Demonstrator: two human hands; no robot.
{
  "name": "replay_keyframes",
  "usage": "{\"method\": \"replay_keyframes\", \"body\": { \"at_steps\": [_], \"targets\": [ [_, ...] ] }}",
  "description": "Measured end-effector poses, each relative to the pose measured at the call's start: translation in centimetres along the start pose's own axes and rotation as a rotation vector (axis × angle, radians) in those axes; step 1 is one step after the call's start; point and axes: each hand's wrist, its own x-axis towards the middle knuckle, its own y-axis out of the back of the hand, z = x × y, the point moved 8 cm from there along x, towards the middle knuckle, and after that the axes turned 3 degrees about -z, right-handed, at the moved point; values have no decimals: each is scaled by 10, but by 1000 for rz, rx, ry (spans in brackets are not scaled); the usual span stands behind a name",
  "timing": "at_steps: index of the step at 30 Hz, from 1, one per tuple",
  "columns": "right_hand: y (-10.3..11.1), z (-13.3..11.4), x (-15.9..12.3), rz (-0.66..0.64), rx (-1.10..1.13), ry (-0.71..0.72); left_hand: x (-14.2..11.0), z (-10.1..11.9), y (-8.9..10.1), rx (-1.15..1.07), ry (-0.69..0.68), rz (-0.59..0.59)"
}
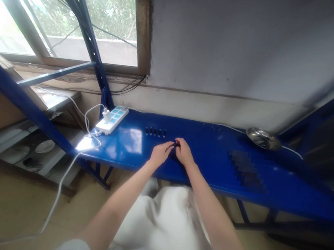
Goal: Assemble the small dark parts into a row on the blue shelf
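Observation:
My left hand (161,153) and my right hand (184,152) meet over the front half of the blue table. Between their fingertips is a small dark piece (176,144), pinched from both sides; its kind is too small to make out. Just beyond my left hand, several small black cylinders with pale ends (155,132) stand in a row on the tabletop. The fingers of both hands are closed, and they partly cover the dark piece.
A white power strip (112,119) with a plugged-in charger lies at the table's left end, its cable trailing to the floor. A shiny metal dish (263,138) sits at the back right. Tiny bits (215,128) lie near the wall. Blue frame posts (89,35) rise at the left.

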Motion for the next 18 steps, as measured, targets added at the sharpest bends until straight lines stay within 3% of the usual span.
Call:
{"method": "replay_keyframes", "body": {
  "at_steps": [6,14,18],
  "targets": [
    [-3,-9,1,-41,-78,56,1,-6,4,-96,65,51],
    [1,-17,4,34,-413,121,-1,-25,6,-207,171,150],
    [-1,-16,8,2,-421,96,-2,-27,9,-234,184,185]
  ]
}}
